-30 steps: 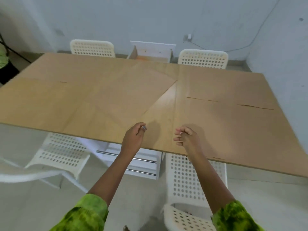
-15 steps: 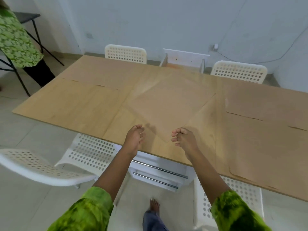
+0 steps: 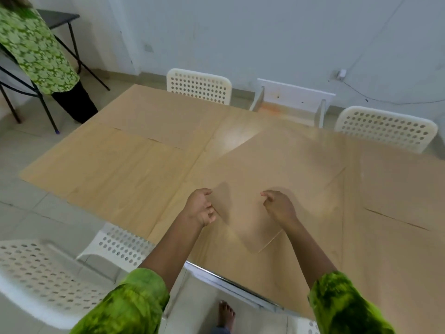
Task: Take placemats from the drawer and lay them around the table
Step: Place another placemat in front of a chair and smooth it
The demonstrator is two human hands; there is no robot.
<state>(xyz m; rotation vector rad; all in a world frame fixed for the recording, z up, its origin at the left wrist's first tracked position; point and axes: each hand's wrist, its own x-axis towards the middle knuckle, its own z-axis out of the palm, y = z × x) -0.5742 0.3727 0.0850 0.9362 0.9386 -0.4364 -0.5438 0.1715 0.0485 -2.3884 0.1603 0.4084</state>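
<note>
Placemat (image 3: 277, 169) lying skewed on the table (image 3: 231, 138), not yet squared to a seat.

I see my left hand (image 3: 199, 209) at its near-left edge and my right hand (image 3: 280, 208) over it, fingers curled on both; I cannot tell whether they pinch the mat. Another mat (image 3: 115, 174) lies flat at the left and one more (image 3: 397, 189) at the right. I judge the task well advanced, with this mat's alignment outstanding.
</note>
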